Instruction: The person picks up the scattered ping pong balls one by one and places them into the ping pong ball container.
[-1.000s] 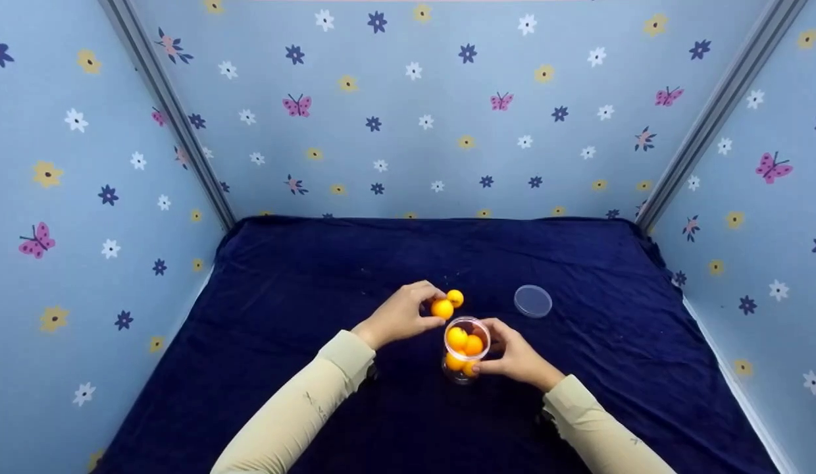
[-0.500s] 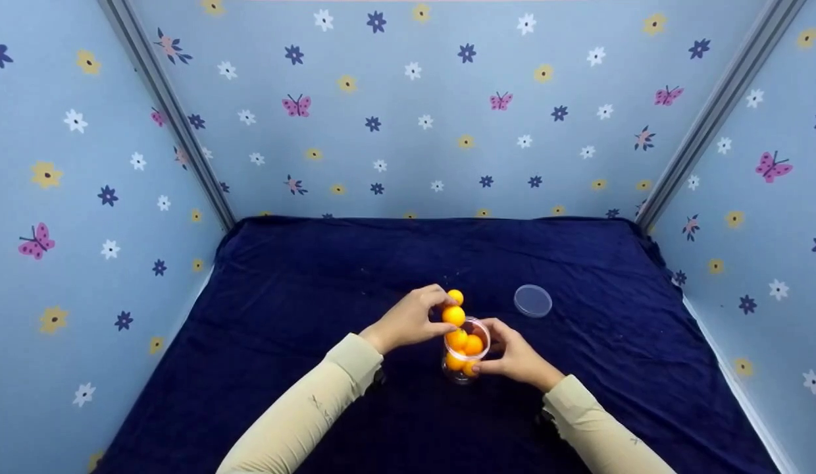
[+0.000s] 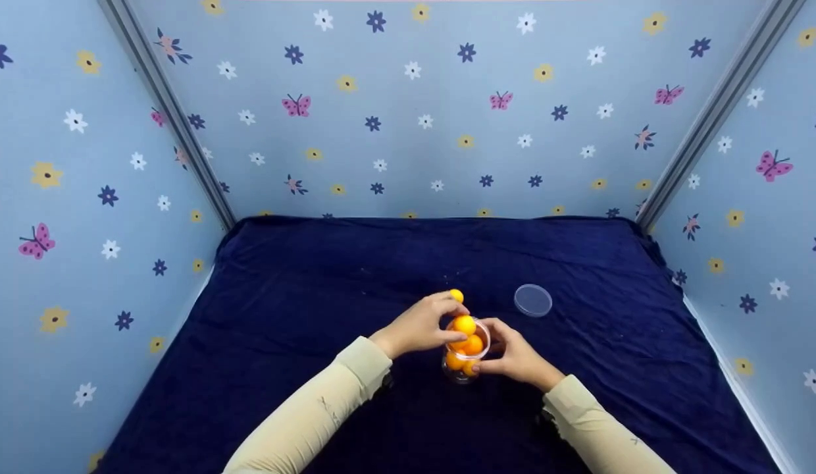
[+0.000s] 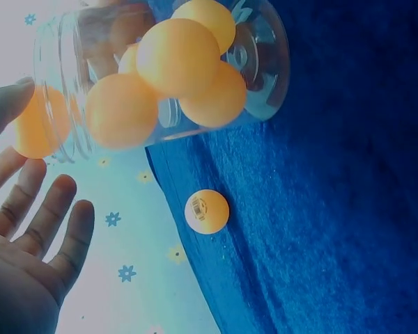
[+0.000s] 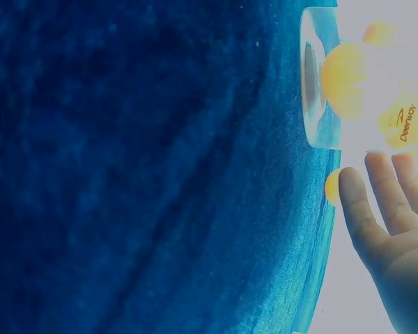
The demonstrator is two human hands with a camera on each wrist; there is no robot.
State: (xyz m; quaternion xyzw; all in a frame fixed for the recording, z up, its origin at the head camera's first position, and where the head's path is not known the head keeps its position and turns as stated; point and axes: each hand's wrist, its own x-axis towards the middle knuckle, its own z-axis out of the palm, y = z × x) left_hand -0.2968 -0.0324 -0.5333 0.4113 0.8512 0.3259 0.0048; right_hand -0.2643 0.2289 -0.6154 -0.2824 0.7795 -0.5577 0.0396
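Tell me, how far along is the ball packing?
Mostly done: several orange balls already sit in the clear jar, steadied by the right hand. In hand: the left hand holds another ball at the jar's mouth. Left: one loose ball on the blue cloth, and the lid lies off.

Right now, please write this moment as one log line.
left hand: ball at jar mouth | right hand: holds jar | one ball on cloth
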